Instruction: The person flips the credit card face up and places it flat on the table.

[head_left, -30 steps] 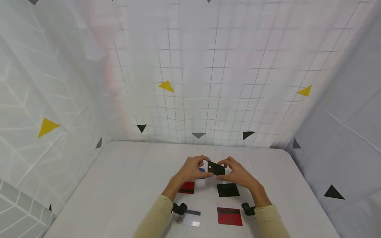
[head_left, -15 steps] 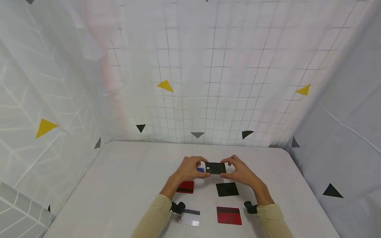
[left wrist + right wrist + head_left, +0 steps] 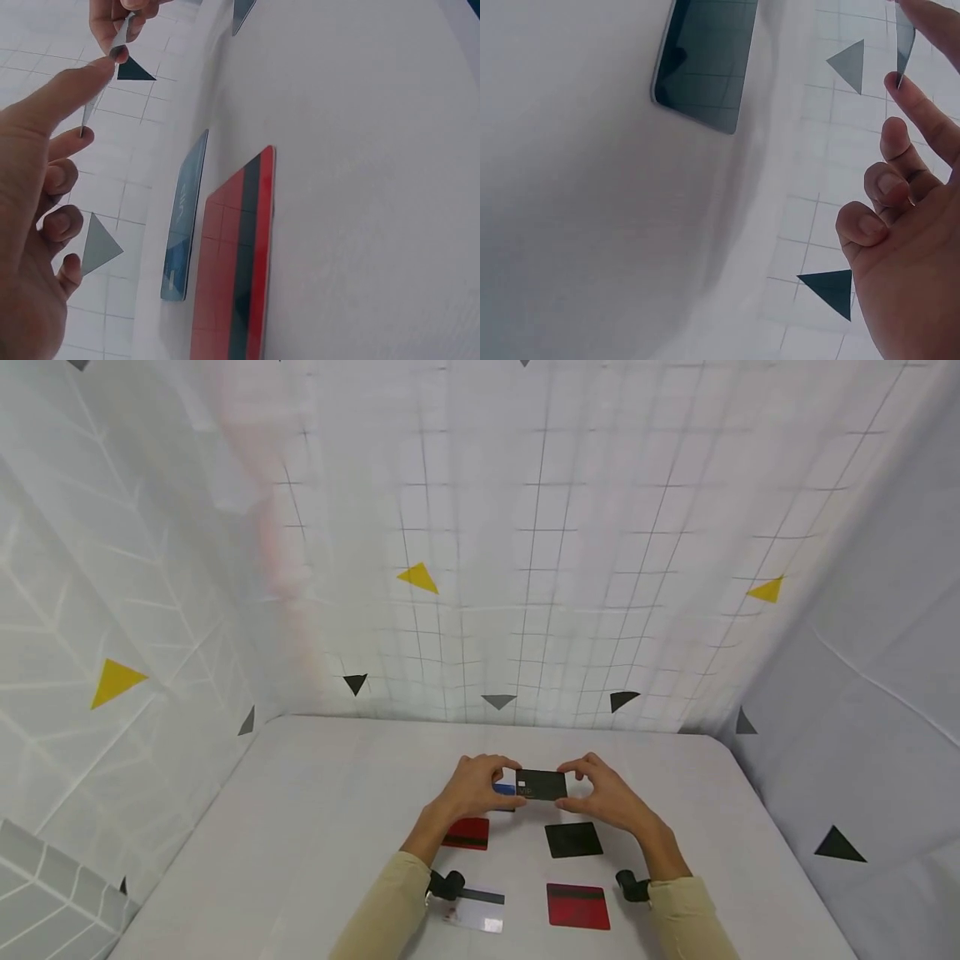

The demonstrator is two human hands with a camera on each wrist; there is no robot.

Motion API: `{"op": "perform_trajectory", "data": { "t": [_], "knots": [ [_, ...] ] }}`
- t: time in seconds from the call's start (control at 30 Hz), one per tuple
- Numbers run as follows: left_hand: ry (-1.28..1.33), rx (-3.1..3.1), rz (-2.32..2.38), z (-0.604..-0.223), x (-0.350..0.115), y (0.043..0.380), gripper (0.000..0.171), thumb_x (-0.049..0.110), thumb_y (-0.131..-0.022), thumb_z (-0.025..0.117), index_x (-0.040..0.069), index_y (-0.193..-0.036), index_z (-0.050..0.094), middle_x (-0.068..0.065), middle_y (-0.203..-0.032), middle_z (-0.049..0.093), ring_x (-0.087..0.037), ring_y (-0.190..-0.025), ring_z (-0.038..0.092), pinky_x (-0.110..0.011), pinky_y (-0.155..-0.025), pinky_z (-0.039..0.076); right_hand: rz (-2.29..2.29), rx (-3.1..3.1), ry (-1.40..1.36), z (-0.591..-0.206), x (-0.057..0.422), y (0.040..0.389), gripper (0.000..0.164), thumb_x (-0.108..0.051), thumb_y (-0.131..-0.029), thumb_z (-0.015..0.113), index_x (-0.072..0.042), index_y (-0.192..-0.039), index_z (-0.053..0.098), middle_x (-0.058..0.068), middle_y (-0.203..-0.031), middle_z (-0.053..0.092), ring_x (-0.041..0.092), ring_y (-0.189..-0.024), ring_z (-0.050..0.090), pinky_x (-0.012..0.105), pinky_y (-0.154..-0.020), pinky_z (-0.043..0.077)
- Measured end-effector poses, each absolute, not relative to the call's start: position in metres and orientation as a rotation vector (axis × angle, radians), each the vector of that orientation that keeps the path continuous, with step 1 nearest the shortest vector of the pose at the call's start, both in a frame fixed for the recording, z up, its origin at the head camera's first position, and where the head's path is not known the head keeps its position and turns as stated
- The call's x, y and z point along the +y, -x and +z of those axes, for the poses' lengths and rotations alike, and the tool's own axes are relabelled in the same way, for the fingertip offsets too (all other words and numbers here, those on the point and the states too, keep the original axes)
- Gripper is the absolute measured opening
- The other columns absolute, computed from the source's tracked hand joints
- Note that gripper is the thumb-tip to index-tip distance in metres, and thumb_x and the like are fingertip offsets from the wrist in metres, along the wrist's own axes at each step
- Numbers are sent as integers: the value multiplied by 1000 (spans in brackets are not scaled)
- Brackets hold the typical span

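A black bank card (image 3: 542,785) with a small light chip is held up above the table between both hands, its printed face toward me. My left hand (image 3: 468,788) pinches its left edge between thumb and index finger. On the opposite edge, my right hand (image 3: 604,793) pinches it the same way. In both wrist views the card appears nearly edge-on, and the other fingers are loosely curled. Behind the left hand lies a blue card (image 3: 504,789), partly hidden. Nearer me is a red card (image 3: 471,833) with a dark stripe, partly covered by the left wrist.
Another black card (image 3: 573,840) lies below the held one. Closer still are a red striped card (image 3: 577,906) and a whitish card (image 3: 480,910), partly behind the left wrist camera (image 3: 447,885). They rest on a white table (image 3: 315,827), walled by white sheeting (image 3: 487,527).
The black card has turned from tilted to nearly level and faces me more squarely. Both hands have shifted slightly apart; over the last half second they barely move.
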State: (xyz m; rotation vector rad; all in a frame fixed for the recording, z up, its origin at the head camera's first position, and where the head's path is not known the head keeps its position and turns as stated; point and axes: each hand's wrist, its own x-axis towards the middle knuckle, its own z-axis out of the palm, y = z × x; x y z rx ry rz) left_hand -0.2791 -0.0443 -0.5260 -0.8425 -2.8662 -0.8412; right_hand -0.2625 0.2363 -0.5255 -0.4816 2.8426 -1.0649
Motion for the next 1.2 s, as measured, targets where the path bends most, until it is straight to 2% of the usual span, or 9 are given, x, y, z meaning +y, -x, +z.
{"op": "perform_trajectory", "data": {
  "t": [0.23, 0.47, 0.83, 1.2],
  "knots": [
    [838, -2898, -774, -526, -37, 278, 59, 57, -81, 78, 28, -131, 67, -2, -90, 64, -8, -80, 47, -36, -82, 34, -1039, 2834, 457, -530, 241, 263, 55, -41, -79, 84, -23, -127, 65, 9, -109, 54, 27, -97, 54, 36, -74, 45],
    [856, -2955, -535, -535, -27, 277, 56, 57, -82, 77, 28, -129, 68, 7, -103, 70, -11, -97, 56, -42, -89, 42, -982, 2821, 417, -541, 246, 265, 56, -44, -79, 84, -23, -128, 65, 3, -108, 54, 22, -97, 53, 38, -77, 48],
    [784, -3038, -372, -542, -14, 278, 54, 56, -81, 77, 29, -127, 70, 7, -118, 70, -17, -108, 57, -45, -92, 41, -863, 2812, 410, -547, 247, 269, 59, -44, -78, 84, -20, -129, 66, 4, -106, 54, 21, -94, 53, 44, -82, 49],
    [758, -3067, -263, -541, -8, 279, 53, 54, -79, 80, 29, -125, 72, 6, -111, 71, -17, -99, 58, -42, -86, 40, -698, 2810, 352, -547, 242, 278, 55, -38, -74, 89, -22, -123, 72, 2, -106, 57, 19, -94, 57, 46, -86, 52]
  ]
}}
